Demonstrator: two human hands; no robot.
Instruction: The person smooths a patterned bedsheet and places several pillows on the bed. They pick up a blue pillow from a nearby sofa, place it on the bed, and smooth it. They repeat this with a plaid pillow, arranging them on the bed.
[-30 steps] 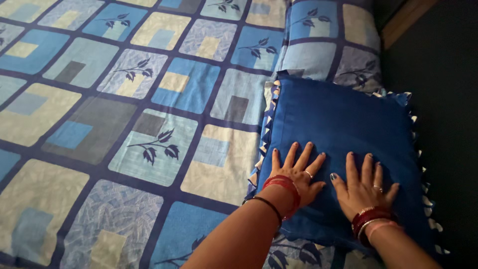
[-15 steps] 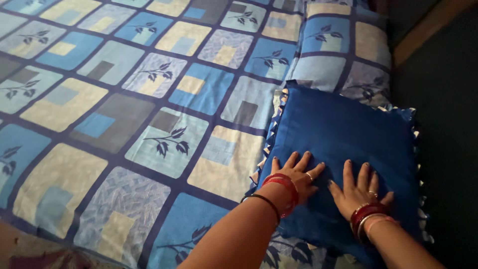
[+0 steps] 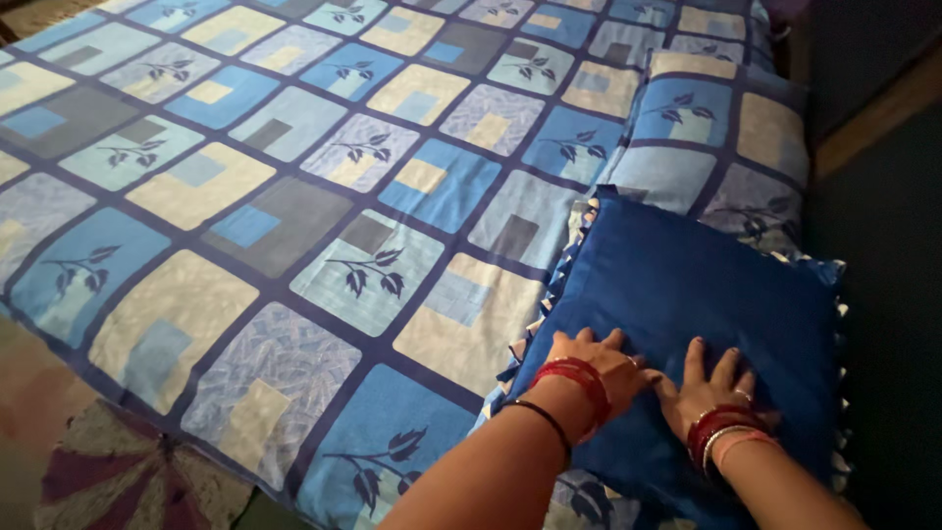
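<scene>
In the head view, a blue cushion (image 3: 687, 324) is seen lying flat on the bed sheet (image 3: 294, 196), near the bed's right edge, beside a patterned pillow (image 3: 706, 128). It is square, with one corner pointing away. The left hand (image 3: 599, 368) and right hand (image 3: 708, 391) are laid flat on it, fingers loosely spread.

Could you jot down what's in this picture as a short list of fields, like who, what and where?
Left hand: left hand flat on the blue cushion, fingers curled
Right hand: right hand flat on the same cushion, fingers spread
Wrists: red bangles on both
Cushion: square, trimmed edge, lying on the bed
Bedsheet: patterned bedsheet, blue and cream squares with leaf sprigs
Floor: rug at lower left
</scene>
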